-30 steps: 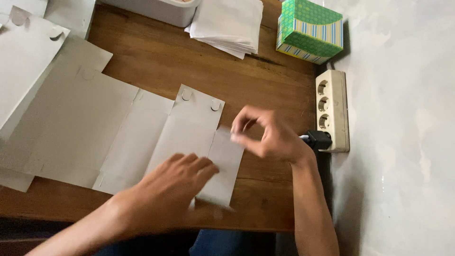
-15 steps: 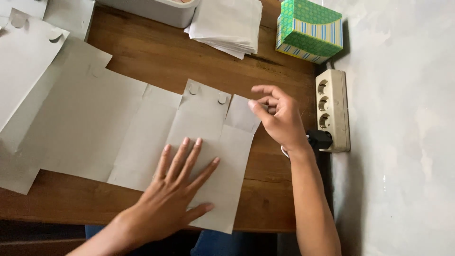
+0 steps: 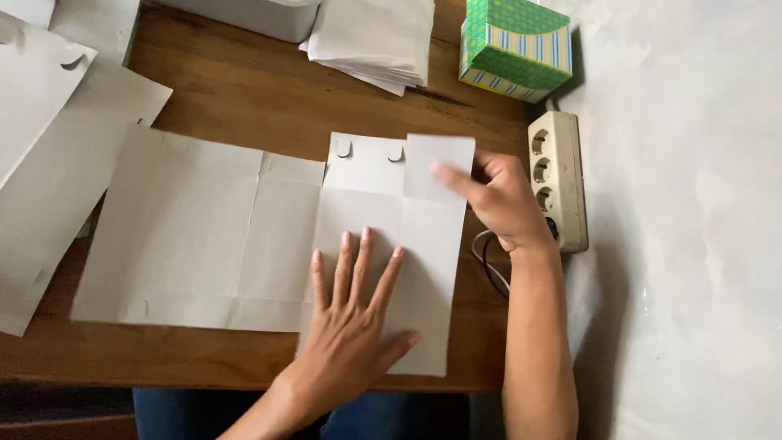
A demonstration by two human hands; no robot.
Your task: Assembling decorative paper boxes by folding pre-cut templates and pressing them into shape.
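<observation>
A flat grey cardboard box blank [image 3: 204, 236] with fold lines lies on the wooden table [image 3: 244, 90]. My left hand [image 3: 354, 314] presses flat on its right-hand panels, fingers spread. My right hand [image 3: 497, 195] rests at the blank's upper right edge, its fingers lying on the narrow end flap [image 3: 438, 163]. Two small rounded tabs show on the panel's top edge [image 3: 366, 151].
More grey blanks [image 3: 49, 147] overlap at the left. A stack of folded white sheets [image 3: 375, 37] and a pale tray [image 3: 244, 16] sit at the back. A green patterned box [image 3: 513, 45] and a beige power strip [image 3: 558, 179] with a black cable lie at the table's right edge, by the wall.
The right end flap has been unfolded outward and now lies flat. My left hand has spread flat on the panels; my right hand moved right to the flap's edge.
</observation>
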